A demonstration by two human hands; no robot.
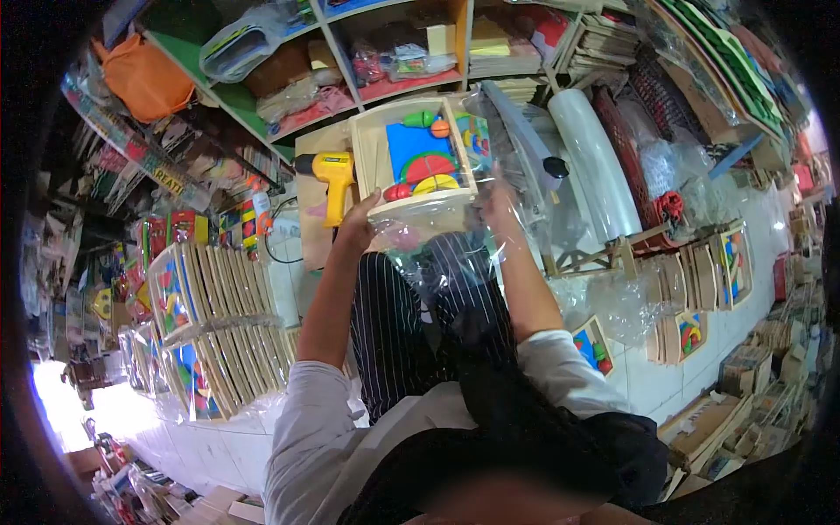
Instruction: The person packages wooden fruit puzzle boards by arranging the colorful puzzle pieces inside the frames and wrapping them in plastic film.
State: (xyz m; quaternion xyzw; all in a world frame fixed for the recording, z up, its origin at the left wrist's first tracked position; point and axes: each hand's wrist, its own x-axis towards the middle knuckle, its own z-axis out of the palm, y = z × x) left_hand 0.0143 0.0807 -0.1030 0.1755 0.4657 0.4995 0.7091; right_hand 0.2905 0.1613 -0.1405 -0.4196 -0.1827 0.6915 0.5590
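Past the black cloth point(518, 376), my right hand point(360, 222) grips the wooden tray point(373, 156), likely steadying toy fruit point(429, 168); I cannot tell whether my left hand point(499, 205) grips.

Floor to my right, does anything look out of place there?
Mildly: crumpled clear plastic lies loose on the floor, and one wooden tray sits by your right sleeve, apart from the other trays. I see no spill or clear damage.

White tiled floor point(214, 455) beneath plastic-wrapped stacks of wooden trays point(229, 289)
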